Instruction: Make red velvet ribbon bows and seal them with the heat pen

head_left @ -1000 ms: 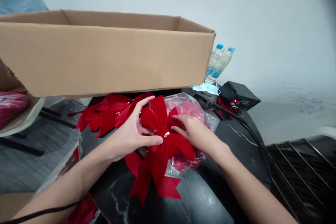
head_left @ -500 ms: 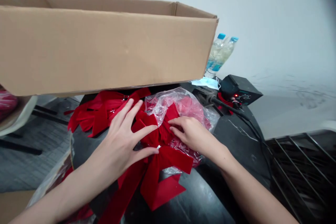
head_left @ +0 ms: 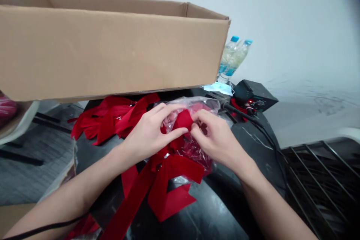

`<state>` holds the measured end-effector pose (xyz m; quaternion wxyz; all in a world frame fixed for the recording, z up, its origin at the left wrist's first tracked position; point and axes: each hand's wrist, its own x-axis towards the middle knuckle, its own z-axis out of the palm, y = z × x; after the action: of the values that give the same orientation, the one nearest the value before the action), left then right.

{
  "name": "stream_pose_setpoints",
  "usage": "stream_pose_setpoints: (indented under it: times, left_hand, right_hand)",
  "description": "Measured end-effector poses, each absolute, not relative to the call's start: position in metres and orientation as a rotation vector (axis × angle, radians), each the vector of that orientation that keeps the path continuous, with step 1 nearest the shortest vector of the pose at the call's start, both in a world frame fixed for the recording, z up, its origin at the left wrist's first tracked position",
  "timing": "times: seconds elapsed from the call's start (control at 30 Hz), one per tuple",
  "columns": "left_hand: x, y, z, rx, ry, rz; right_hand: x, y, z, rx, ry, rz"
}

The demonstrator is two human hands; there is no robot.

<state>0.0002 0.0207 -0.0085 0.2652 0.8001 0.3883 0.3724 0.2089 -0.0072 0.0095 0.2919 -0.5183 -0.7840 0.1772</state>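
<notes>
A red velvet bow (head_left: 180,167) with long ribbon tails lies in front of me on a black tabletop (head_left: 216,210). My left hand (head_left: 157,125) curves round one upper loop, thumb and fingers closed on the ribbon. From the other side my right hand (head_left: 210,131) pinches the same loop's edge between thumb and fingers. Behind and under the bow is a clear plastic bag (head_left: 194,150) with red things inside. More red bows (head_left: 107,118) lie to the left of my left hand.
A long open cardboard box (head_left: 118,52) stands across the back. To its right are plastic bottles (head_left: 233,58), a blue face mask (head_left: 218,88) and a black control box (head_left: 255,95) with a cable. A dark wire rack (head_left: 323,172) is at the right.
My left hand has moved right and up from its spread pose and closed on the bow's loop. My right hand has shifted slightly right, still pinching the loop.
</notes>
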Motion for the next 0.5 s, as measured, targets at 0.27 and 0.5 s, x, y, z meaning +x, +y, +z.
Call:
stream_pose_setpoints:
  times: [0.27,0.5]
  left_hand:
    - [0.0,0.019,-0.006,1.345,0.814,0.903]
    - [-0.001,0.025,-0.013,1.141,0.725,0.959]
  right_hand:
    - [0.22,-0.014,0.022,-1.263,-1.997,0.701]
    - [0.221,-0.003,-0.007,-1.198,-1.9,0.597]
